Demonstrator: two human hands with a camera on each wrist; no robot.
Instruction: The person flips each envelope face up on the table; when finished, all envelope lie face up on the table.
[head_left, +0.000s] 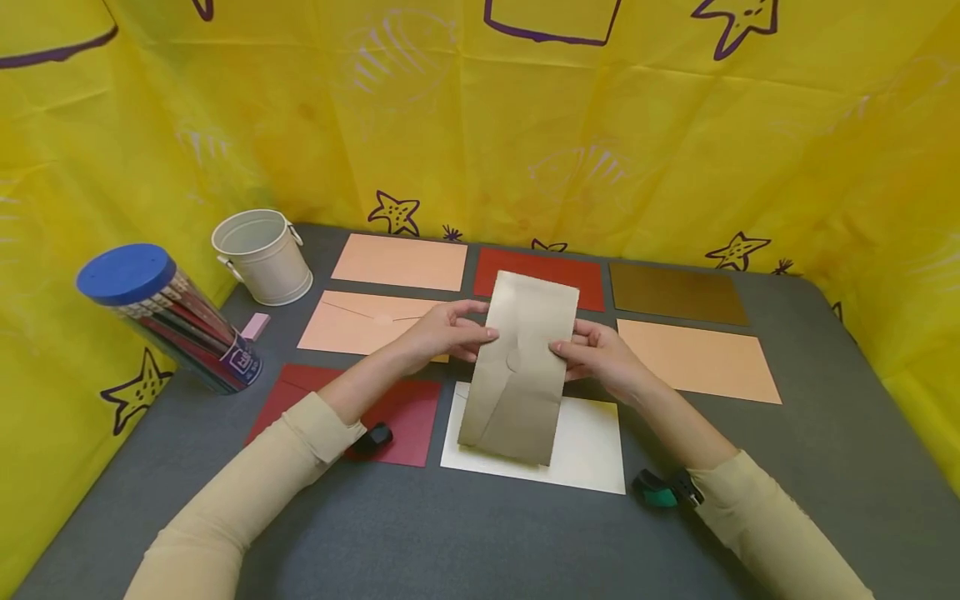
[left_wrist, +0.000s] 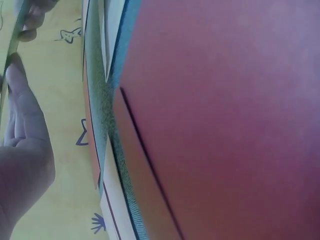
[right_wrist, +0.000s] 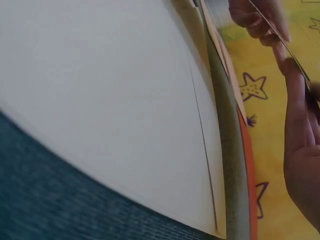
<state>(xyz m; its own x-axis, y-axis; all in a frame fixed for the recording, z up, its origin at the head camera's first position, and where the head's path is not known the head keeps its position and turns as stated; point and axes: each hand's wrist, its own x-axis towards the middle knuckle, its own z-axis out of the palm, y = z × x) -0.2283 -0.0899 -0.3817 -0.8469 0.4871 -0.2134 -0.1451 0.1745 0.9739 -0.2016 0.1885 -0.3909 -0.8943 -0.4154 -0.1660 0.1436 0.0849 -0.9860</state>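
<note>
While I follow the rig from afar, the head camera gives me a dark grey tabletop (head_left: 420, 542) with a rounded far-right corner, bordered at the back and sides by yellow cloth (head_left: 510, 108) drawn with purple starfish and pale fish. Above the middle of that tabletop is a dull gold envelope (head_left: 525, 408), held at a tilt with its seams and rounded flap tip facing me. I have the left hand (head_left: 453, 333) pinching its left edge, thumb in front and fingers behind; the right hand (head_left: 600, 358) grips the opposite edge the same way. Its lower end overlaps a cream envelope (head_left: 592, 442); whether the two touch, I cannot tell. Around it lie a dark red envelope (head_left: 405, 417), three peach envelopes (head_left: 697, 362), a bright red one (head_left: 585, 275) and a brown one (head_left: 675, 292). At the left stand a white bucket (head_left: 277, 271) and a blue-lidded clear tube of pencils (head_left: 198, 321), a pink block (head_left: 256, 326) just beside it. The tube carries a dark blue label (head_left: 242, 357) with white lettering, too small for me to read.
</note>
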